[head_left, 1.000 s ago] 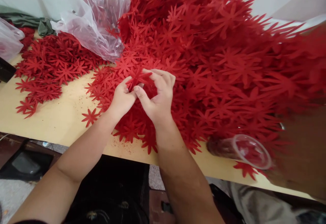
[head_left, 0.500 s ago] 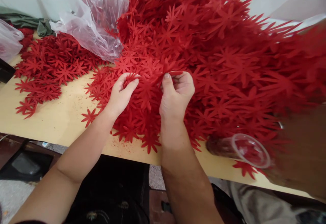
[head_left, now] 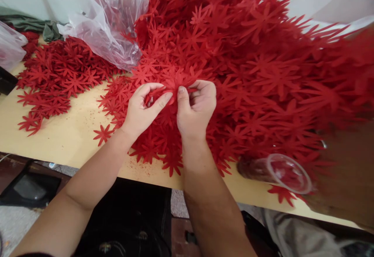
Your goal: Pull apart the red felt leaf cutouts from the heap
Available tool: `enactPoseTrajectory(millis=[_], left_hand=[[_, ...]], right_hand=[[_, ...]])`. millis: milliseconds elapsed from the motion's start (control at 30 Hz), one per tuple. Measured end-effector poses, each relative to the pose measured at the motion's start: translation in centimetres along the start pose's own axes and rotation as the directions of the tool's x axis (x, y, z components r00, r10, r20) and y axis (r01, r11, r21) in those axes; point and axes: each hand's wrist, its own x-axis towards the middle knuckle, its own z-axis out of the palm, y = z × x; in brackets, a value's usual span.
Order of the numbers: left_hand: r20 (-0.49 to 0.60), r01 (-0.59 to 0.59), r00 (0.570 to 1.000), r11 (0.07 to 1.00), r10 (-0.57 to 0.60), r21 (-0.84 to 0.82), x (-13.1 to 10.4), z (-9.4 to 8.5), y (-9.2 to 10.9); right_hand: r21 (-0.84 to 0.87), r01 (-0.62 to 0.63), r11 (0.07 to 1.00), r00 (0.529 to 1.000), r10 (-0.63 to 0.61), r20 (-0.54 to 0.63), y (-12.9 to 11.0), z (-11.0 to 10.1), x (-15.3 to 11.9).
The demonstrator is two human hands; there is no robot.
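Note:
A large heap of red star-shaped petal pieces covers the middle and right of the pale table. Over its near part, my left hand pinches a red petal piece between thumb and fingers. Close on its right, my right hand has its thumb pressed against curled fingers, gripping a red petal piece too. The two thumb tips are nearly touching. Where one held piece ends and the other begins cannot be made out.
A smaller red pile lies at the left, beside a clear plastic bag. A transparent cup lies on its side near the front edge. Dark green cloth sits at the back left. Grey cloth shows below the table.
My left hand has moved slightly right and my right hand slightly left, so the fingertips are closer together. The red pieces in them now meet.

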Motion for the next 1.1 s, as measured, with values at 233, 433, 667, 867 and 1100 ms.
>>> enactPoseTrajectory(millis=[233, 433, 667, 867, 1100], left_hand=[[0.001, 0.029, 1.000, 0.999, -0.029, -0.040, 0.2, 0.2, -0.3], [-0.299, 0.160, 0.924, 0.951, -0.238, -0.265, 1.6, -1.0, -1.2], [-0.197, 0.150, 0.958, 0.949, -0.209, -0.277, 1.2, -0.3, -1.1], [-0.025, 0.156, 0.986, 0.970, -0.163, -0.187, 0.6, 0.6, -1.4], [-0.031, 0.158, 0.986, 0.969, -0.166, -0.188, 0.6, 0.4, -1.2]], right_hand=[[0.058, 0.002, 0.998, 0.995, -0.008, 0.098, -0.8, 0.5, -0.5], [0.031, 0.007, 0.999, 0.999, -0.009, 0.051, 0.2, -0.1, 0.1], [-0.192, 0.111, 0.975, 0.993, -0.116, -0.014, -0.5, -0.9, 0.4], [-0.007, 0.025, 1.000, 0.978, -0.023, 0.209, -0.9, -0.4, 0.0], [0.150, -0.132, 0.980, 0.951, 0.082, 0.299, -0.8, -0.3, 0.1]])
